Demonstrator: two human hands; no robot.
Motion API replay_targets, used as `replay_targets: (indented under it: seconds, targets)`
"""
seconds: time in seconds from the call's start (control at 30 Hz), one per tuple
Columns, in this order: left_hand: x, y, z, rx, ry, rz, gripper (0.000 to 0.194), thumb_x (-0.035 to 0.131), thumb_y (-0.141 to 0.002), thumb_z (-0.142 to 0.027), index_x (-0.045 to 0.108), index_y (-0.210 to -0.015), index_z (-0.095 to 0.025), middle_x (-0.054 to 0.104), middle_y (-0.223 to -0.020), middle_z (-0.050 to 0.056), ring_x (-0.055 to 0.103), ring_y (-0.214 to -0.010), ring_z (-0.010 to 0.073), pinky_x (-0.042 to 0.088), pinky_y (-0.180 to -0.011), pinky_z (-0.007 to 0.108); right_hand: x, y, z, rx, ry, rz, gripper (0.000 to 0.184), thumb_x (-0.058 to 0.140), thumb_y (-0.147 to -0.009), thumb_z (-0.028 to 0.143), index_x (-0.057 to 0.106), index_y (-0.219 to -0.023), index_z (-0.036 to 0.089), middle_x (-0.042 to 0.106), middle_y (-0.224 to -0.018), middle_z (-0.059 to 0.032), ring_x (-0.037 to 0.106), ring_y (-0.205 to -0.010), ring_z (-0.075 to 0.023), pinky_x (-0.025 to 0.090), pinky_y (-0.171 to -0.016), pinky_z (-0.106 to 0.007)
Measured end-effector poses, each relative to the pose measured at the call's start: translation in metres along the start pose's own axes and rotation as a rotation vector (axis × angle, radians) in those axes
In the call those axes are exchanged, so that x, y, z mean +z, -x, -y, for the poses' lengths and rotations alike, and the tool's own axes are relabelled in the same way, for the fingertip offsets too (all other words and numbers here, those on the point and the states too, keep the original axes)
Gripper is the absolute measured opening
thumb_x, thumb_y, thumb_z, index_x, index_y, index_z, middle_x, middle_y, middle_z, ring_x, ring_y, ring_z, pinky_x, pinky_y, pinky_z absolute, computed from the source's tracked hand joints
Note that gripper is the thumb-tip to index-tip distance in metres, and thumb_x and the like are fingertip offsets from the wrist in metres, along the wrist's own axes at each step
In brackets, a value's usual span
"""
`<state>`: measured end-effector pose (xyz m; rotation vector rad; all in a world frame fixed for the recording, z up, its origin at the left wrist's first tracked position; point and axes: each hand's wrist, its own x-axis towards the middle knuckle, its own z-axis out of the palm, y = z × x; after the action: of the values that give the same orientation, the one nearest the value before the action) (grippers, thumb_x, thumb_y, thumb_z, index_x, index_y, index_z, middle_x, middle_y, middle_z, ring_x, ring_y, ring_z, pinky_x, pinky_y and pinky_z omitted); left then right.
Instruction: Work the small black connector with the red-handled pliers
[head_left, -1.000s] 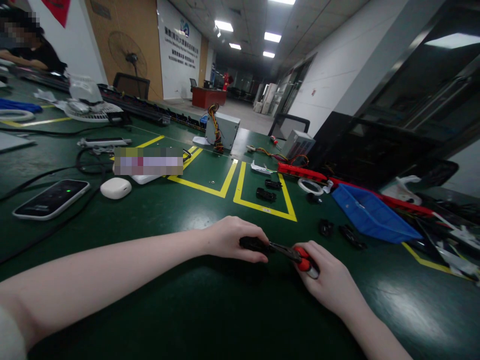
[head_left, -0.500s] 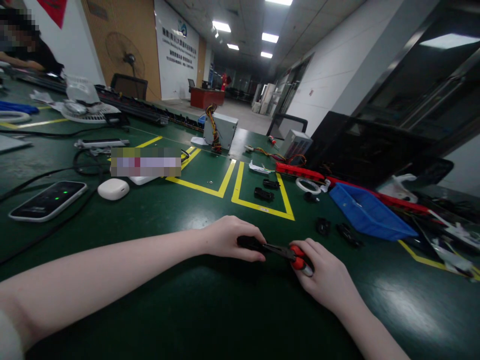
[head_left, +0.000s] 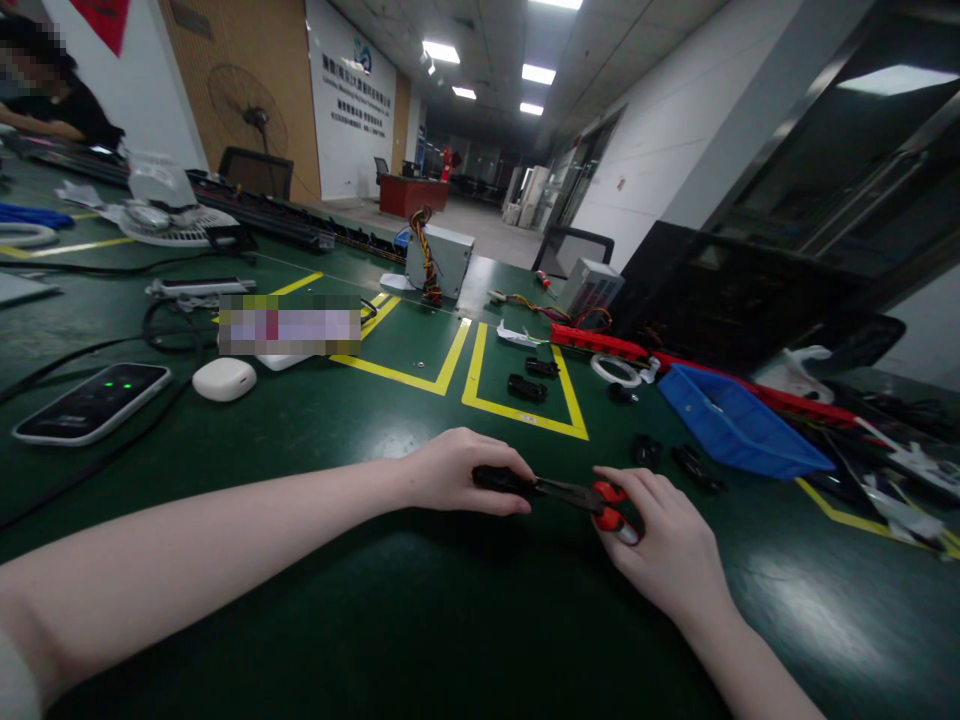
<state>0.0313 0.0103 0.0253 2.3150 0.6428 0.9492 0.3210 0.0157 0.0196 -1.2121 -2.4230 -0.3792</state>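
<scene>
My left hand (head_left: pixel 457 470) rests on the green table (head_left: pixel 420 620), fingers closed round a small black plastic part (head_left: pixel 499 479). My right hand (head_left: pixel 664 545) grips the red handles of a pair of pliers (head_left: pixel 600 500). The dark jaws of the pliers reach left into the black part. Both hands sit near the table's front middle, almost touching each other.
Loose black parts (head_left: pixel 527 387) lie inside a yellow-taped box (head_left: pixel 525 412), and more lie by a blue tray (head_left: pixel 739 425) at right. A phone (head_left: pixel 94 400) and a white earbud case (head_left: pixel 223 379) sit at left with cables. Power supplies (head_left: pixel 442 258) stand further back. A person sits far left.
The pliers' handles have spread a little and my right hand has shifted slightly right. My left hand keeps its hold on the black part.
</scene>
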Motion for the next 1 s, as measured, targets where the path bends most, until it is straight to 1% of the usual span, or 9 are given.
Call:
replay_targets:
  seconds: [0.2, 0.43, 0.57, 0.77, 1.0]
  targets:
    - [0.0007, 0.0011, -0.0007, -0.002, -0.012, -0.001, 0.032, 0.067, -0.084, -0.033, 0.063, -0.11, -0.014, 0.069, -0.099, 0.006, 0.065, -0.084, 0.014, 0.049, -0.072, 0.022, -0.0021, -0.0013, 0.0028, 0.032, -0.021, 0.017, 0.036, 0.056, -0.075, 0.027, 0.059, -0.11, 0.02, 0.064, -0.099, -0.0083, 0.06, -0.088, -0.0249, 0.047, -0.073, -0.037]
    - [0.0008, 0.0008, -0.0022, -0.062, -0.038, 0.01, 0.035, 0.067, -0.084, -0.036, 0.058, -0.11, -0.015, 0.068, -0.096, 0.006, 0.065, -0.078, 0.0133, 0.047, -0.066, 0.021, -0.0002, -0.0011, 0.002, 0.024, 0.009, 0.014, 0.037, 0.056, -0.075, 0.027, 0.059, -0.111, 0.019, 0.064, -0.099, -0.0081, 0.059, -0.088, -0.0247, 0.046, -0.073, -0.037]
    - [0.0016, 0.0008, -0.0021, -0.055, -0.08, 0.019, 0.036, 0.068, -0.083, -0.036, 0.056, -0.111, -0.016, 0.068, -0.096, 0.005, 0.064, -0.077, 0.0129, 0.046, -0.065, 0.02, -0.0004, -0.0013, 0.0023, 0.01, 0.006, 0.019, 0.037, 0.056, -0.075, 0.027, 0.059, -0.111, 0.019, 0.064, -0.098, -0.0075, 0.059, -0.087, -0.0239, 0.046, -0.073, -0.036]
    - [0.0012, 0.0009, -0.0019, -0.031, -0.11, 0.048, 0.034, 0.065, -0.085, -0.035, 0.057, -0.113, -0.017, 0.068, -0.097, 0.005, 0.064, -0.078, 0.0132, 0.046, -0.066, 0.02, -0.0016, -0.0011, 0.0031, 0.01, 0.011, 0.046, 0.032, 0.056, -0.073, 0.027, 0.061, -0.104, 0.021, 0.065, -0.093, -0.0065, 0.06, -0.084, -0.0236, 0.047, -0.071, -0.036]
    - [0.0026, 0.0008, 0.0003, -0.012, -0.121, 0.052, 0.033, 0.065, -0.085, -0.035, 0.061, -0.113, -0.018, 0.069, -0.099, 0.005, 0.065, -0.082, 0.0144, 0.047, -0.069, 0.021, 0.001, 0.0004, 0.0035, 0.017, -0.01, 0.077, 0.026, 0.055, -0.073, 0.026, 0.061, -0.098, 0.021, 0.065, -0.09, -0.0053, 0.061, -0.081, -0.0222, 0.049, -0.069, -0.034]
